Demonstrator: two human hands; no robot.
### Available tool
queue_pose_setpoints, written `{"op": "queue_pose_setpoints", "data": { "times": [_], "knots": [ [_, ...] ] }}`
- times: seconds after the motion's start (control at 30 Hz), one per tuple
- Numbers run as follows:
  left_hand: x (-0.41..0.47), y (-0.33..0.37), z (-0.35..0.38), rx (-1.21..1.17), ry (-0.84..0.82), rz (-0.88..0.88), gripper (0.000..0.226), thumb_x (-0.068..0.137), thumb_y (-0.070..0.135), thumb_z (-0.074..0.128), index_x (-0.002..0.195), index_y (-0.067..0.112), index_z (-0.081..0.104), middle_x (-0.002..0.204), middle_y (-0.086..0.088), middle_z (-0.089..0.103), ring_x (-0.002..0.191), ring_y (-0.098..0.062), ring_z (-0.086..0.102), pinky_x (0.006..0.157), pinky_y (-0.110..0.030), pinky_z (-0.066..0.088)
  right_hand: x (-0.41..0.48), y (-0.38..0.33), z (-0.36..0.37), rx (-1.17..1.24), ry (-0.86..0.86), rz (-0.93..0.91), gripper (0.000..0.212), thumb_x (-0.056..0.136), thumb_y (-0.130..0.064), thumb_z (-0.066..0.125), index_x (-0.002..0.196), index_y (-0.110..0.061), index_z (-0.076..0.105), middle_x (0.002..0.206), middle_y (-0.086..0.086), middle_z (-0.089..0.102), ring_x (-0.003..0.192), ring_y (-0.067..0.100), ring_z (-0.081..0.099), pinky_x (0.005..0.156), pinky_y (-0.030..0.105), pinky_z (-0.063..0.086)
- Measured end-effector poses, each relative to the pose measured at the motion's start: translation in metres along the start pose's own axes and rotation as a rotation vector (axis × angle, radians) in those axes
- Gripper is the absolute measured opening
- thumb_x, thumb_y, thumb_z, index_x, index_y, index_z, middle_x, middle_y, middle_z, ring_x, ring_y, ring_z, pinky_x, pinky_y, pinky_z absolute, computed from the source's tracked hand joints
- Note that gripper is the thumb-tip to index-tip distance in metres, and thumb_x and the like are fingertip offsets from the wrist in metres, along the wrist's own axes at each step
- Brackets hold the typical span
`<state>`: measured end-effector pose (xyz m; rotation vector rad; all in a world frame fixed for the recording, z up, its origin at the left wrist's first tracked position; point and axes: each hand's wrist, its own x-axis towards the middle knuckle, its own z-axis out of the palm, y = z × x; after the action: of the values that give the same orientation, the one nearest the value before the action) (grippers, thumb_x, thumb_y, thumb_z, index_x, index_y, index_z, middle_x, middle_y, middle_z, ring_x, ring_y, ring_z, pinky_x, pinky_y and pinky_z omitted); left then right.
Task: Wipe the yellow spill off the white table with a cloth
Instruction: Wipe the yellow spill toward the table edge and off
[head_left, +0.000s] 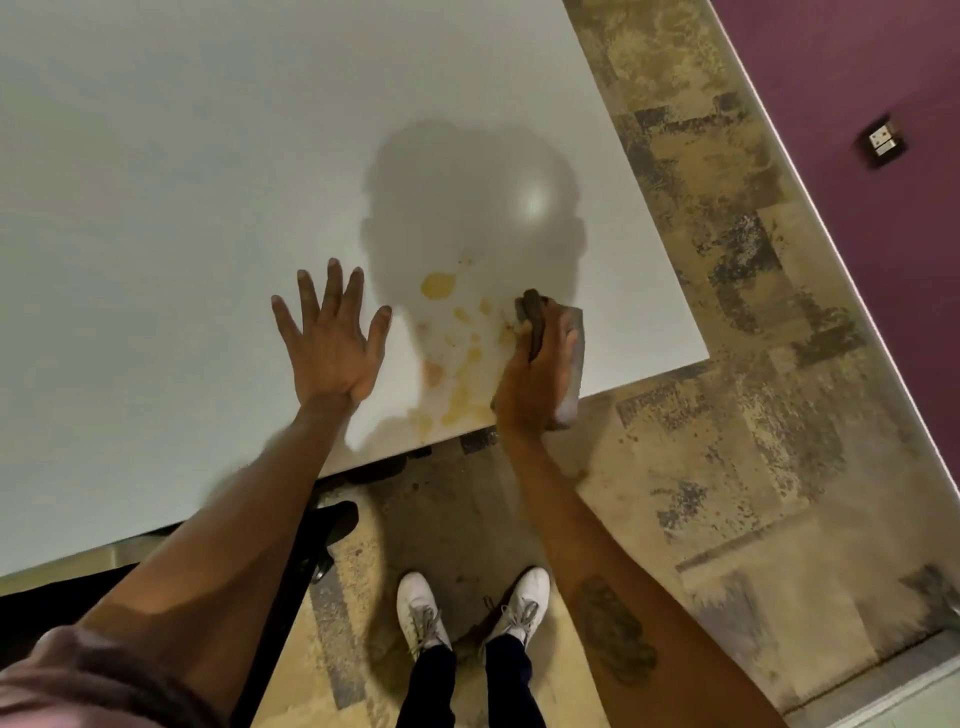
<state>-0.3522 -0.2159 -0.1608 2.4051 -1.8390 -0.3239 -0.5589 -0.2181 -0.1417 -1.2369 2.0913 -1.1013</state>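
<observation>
bench (208, 182): big white top, mostly bare – the mess sits near its front right corner, close to the edge.
spill (470, 353): yellow blobs and thin smears – one fat blob at the far end (437, 285), smaller spots trailing toward the near edge, looks wet and partly spread.
left hand (332, 343): flat on the bench, fingers splayed, holding nothing, just beside the spill.
right hand (530, 379): grip closed on the cloth (574, 358), a folded greyish pad pressed down at the spill's right side.
how to do it: I'd say press flat, sweep left across the blobs, pull inward so nothing runs off the edge, refold to a clean face.
</observation>
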Motion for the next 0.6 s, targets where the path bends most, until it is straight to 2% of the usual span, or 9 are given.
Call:
{"op": "queue_pose_setpoints", "data": {
  "times": [0.07,0.17,0.27,0.33,0.43,0.6],
  "knots": [
    [0.000,0.000,0.001,0.019,0.002,-0.008,0.076,0.103,0.067,0.001,0.164,0.026,0.019,0.173,0.002,0.012,0.160,-0.032,0.001,0.124,-0.064,0.003,0.000,-0.010,0.017,-0.044,0.132,0.049,0.051,0.102,-0.044,0.033,0.135,-0.012,0.055,0.136,0.016,0.058,0.125,0.037,0.053,0.098,0.048,0.050],
    [0.001,0.000,0.002,0.019,0.001,-0.008,0.072,0.104,0.064,0.005,0.165,0.027,0.016,0.173,0.002,0.006,0.160,-0.031,-0.003,0.124,-0.065,0.001,0.010,-0.027,0.033,-0.050,0.239,0.113,0.042,0.103,-0.031,0.042,0.135,-0.007,0.056,0.140,0.015,0.056,0.134,0.035,0.045,0.106,0.047,0.043],
    [0.003,-0.001,0.003,0.004,-0.003,-0.002,0.070,0.105,0.063,0.008,0.165,0.028,0.011,0.173,0.003,0.000,0.160,-0.029,-0.009,0.124,-0.065,-0.003,0.024,-0.038,0.048,-0.035,0.235,0.193,0.041,0.103,-0.024,0.046,0.139,-0.007,0.052,0.148,0.015,0.047,0.141,0.035,0.036,0.113,0.044,0.034],
    [0.004,-0.001,0.004,0.020,0.011,0.006,0.069,0.105,0.063,0.009,0.165,0.028,0.010,0.173,0.003,-0.002,0.160,-0.028,-0.009,0.124,-0.064,-0.002,0.032,-0.041,0.056,-0.033,0.210,0.174,0.042,0.103,-0.024,0.045,0.141,-0.007,0.050,0.150,0.015,0.044,0.143,0.035,0.032,0.114,0.044,0.032],
    [0.004,-0.003,0.008,0.062,0.058,0.019,0.066,0.107,0.058,0.014,0.165,0.025,0.018,0.173,0.001,0.006,0.160,-0.030,-0.001,0.124,-0.064,0.003,0.045,-0.046,0.069,-0.033,0.192,0.119,0.041,0.102,-0.022,0.046,0.140,-0.006,0.050,0.147,0.017,0.048,0.142,0.035,0.035,0.115,0.045,0.033],
    [0.005,-0.008,0.015,0.084,0.221,0.095,0.053,0.112,0.042,0.034,0.156,0.013,0.043,0.164,-0.010,0.034,0.155,-0.038,0.024,0.118,-0.068,0.021,0.071,-0.056,0.093,0.013,0.156,0.018,0.038,0.101,-0.018,0.049,0.137,-0.006,0.054,0.144,0.016,0.052,0.139,0.035,0.039,0.110,0.050,0.038]
  ]
}}
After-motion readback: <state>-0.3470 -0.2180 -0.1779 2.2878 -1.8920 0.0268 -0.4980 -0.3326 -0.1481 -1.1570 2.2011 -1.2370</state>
